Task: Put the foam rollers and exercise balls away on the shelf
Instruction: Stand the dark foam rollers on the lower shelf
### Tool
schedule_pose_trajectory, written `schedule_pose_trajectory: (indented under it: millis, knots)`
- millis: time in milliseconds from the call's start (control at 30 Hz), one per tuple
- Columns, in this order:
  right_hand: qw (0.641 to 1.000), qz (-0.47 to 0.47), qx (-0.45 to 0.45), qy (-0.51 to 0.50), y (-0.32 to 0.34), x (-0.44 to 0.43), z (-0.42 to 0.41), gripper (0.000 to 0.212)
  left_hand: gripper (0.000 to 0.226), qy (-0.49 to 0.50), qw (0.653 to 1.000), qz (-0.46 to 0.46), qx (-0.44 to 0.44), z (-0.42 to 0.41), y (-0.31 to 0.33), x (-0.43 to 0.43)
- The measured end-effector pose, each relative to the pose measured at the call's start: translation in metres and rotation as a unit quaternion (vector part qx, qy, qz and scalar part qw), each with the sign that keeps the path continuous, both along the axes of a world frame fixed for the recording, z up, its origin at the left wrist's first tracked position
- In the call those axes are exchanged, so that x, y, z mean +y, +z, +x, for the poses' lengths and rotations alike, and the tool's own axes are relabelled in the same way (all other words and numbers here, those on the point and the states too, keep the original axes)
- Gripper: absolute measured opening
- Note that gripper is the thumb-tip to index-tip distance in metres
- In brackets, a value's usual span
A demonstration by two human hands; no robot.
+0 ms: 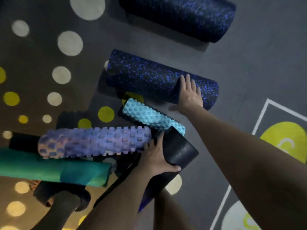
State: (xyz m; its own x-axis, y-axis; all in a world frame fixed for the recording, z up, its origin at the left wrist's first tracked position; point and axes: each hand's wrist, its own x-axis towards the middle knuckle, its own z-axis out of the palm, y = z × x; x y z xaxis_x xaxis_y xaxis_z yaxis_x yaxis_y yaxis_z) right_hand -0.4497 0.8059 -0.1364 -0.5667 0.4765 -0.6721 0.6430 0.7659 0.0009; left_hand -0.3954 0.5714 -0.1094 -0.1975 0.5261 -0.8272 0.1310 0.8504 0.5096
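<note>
The right hand lies flat, fingers spread, on top of a blue-speckled black foam roller that rests on the grey floor just above the middle of the view; the palm presses near the roller's 4 o'clock end, with nothing pinched. A second speckled roller, larger and blurred, lies on the floor at 12 o'clock, well apart from the first.

The left hand sits below centre, toward 6 o'clock. Its thumb and fingers curl around the near end of a smooth black roller, gripping it. Against that hand and forearm rests a bundle of other rollers. A light blue knobbed roller slants from centre toward 4 o'clock, its lower end touching the black one. A purple ridged roller lies across at 8 o'clock, its right end just beside the left fingers. Beneath it, a teal smooth roller runs off the left edge at 9 o'clock. Darker rollers show under the pile at 7 o'clock, too dim to tell apart.

To the left the floor becomes a dark carpet with white and yellow dots; at 4 o'clock a white-outlined marking encloses a yellow-green disc.
</note>
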Motion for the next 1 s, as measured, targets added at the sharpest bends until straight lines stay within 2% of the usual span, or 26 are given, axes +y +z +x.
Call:
schedule_pose_trajectory:
  millis: [67, 133, 233, 333, 433, 567, 633, 767, 833, 900, 1000]
  knots:
    - [0.997, 0.052, -0.004, 0.061, -0.025, 0.018, -0.012, 0.133, 0.142, 0.075, 0.997, 0.030, -0.010, -0.015, -0.010, -0.005]
    - [0.994, 0.077, 0.015, 0.079, -0.038, 0.032, -0.023, 0.131, 0.134, 0.143, 0.987, 0.057, -0.043, -0.034, -0.011, -0.015]
    - [0.987, 0.101, 0.031, 0.120, -0.035, 0.039, -0.018, 0.145, 0.118, 0.271, 0.955, 0.094, -0.080, -0.062, 0.002, -0.025]
    - [0.992, 0.102, 0.017, 0.077, 0.000, 0.022, 0.006, 0.147, 0.106, 0.386, 0.917, 0.083, -0.064, -0.096, 0.037, -0.030]
    - [0.995, 0.054, -0.005, -0.080, 0.075, 0.005, 0.022, 0.139, 0.090, 0.463, 0.882, 0.068, -0.043, -0.135, 0.099, -0.032]
    - [0.954, -0.050, -0.066, -0.290, 0.200, -0.002, 0.030, 0.133, 0.112, 0.524, 0.851, 0.031, 0.011, -0.196, 0.221, -0.044]
    - [0.927, -0.147, -0.051, -0.340, 0.267, 0.002, 0.023, 0.139, 0.112, 0.569, 0.822, 0.026, 0.032, -0.227, 0.293, -0.054]
    - [0.906, -0.290, 0.026, -0.307, 0.392, 0.001, -0.024, 0.133, 0.087, 0.651, 0.755, 0.056, 0.059, -0.274, 0.440, -0.076]
    - [0.898, -0.341, 0.053, -0.273, 0.445, -0.011, -0.058, 0.127, 0.091, 0.679, 0.728, 0.077, 0.054, -0.294, 0.507, -0.098]
    - [0.885, -0.392, 0.069, -0.240, 0.495, -0.023, -0.090, 0.113, 0.105, 0.710, 0.695, 0.104, 0.042, -0.309, 0.563, -0.131]
    - [0.859, -0.471, 0.087, -0.178, 0.579, -0.067, -0.141, 0.096, 0.105, 0.758, 0.632, 0.161, 0.036, -0.321, 0.630, -0.199]
